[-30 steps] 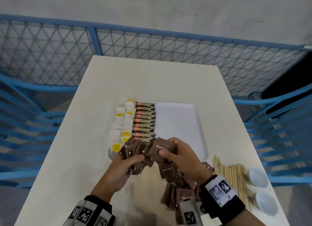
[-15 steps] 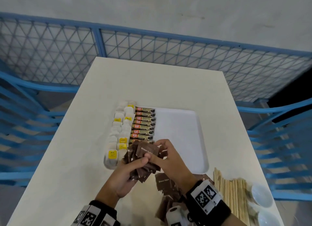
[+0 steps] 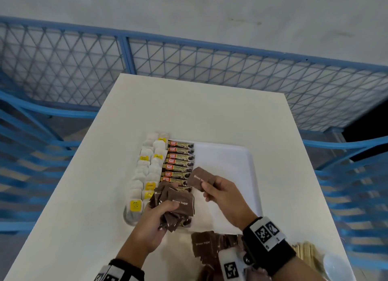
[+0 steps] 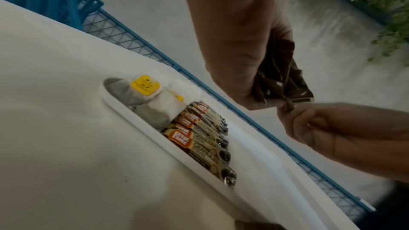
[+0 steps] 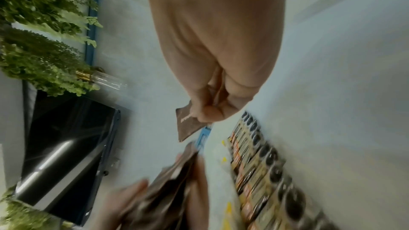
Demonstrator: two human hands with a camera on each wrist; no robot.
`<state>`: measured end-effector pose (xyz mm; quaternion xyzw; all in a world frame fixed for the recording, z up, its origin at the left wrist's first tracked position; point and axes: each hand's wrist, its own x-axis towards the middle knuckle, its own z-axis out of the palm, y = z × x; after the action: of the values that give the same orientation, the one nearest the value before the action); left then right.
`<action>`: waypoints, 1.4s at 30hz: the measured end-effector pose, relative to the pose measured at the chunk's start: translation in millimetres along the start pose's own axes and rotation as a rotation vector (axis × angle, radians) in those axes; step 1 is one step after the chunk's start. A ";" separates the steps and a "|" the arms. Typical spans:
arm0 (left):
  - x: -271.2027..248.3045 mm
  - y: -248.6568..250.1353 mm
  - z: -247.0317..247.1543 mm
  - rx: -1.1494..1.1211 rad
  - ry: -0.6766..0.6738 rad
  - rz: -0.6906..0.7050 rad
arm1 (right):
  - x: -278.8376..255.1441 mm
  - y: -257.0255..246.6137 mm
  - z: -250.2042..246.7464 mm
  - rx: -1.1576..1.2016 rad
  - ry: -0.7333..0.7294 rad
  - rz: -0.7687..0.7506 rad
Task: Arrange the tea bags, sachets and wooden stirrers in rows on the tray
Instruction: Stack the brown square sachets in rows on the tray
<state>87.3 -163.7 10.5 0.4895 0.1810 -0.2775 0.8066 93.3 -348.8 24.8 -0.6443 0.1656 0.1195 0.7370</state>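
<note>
A white tray (image 3: 226, 161) lies mid-table. Two rows of tea bags (image 3: 147, 171) with yellow tags fill its left side, and a row of coffee granule sachets (image 3: 178, 165) lies beside them. My left hand (image 3: 161, 213) grips a bunch of brown sugar sachets (image 3: 176, 205) over the tray's near edge. My right hand (image 3: 212, 188) pinches a single brown sugar sachet (image 3: 199, 178) above the tray, just right of the coffee row. Loose brown sugar sachets (image 3: 203, 245) lie on the table near me. Wooden stirrers (image 3: 308, 251) lie at the near right, partly hidden by my wrist.
A small white cup (image 3: 336, 266) stands at the near right corner beside the stirrers. Blue mesh fencing (image 3: 189, 58) rings the table. The tray's right half (image 3: 235, 175) is bare. In the right wrist view a dark screen (image 5: 66, 146) and green plants (image 5: 39, 24) show.
My right hand has drawn one brown sugar sachet out of the bunch and lifted it forward over the tray. The left hand keeps hold of the bunch.
</note>
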 end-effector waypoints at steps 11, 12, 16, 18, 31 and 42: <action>11.9 11.2 -27.3 -0.099 0.043 0.049 | 127.3 -8.5 -54.4 -0.442 0.330 0.006; 12.9 11.1 -27.8 -0.105 0.033 0.052 | 136.3 -8.4 -55.9 -0.442 0.328 0.009; 13.4 13.9 -24.6 -0.144 0.039 0.052 | 160.6 -10.2 -55.5 -0.523 0.307 -0.023; 13.5 16.3 -22.3 -0.150 0.044 0.036 | 167.2 -11.7 -53.1 -0.575 0.311 -0.031; 24.0 15.6 -18.7 -0.108 0.036 0.054 | 180.1 -3.8 -39.5 -0.528 0.380 -0.069; 30.9 15.9 -10.2 -0.084 0.050 0.043 | 122.1 -24.8 -9.4 -0.682 0.223 -0.163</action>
<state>121.1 -157.2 -0.6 0.4659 0.2020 -0.2398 0.8274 214.0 -366.2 -2.3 -0.8730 0.1439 0.0378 0.4645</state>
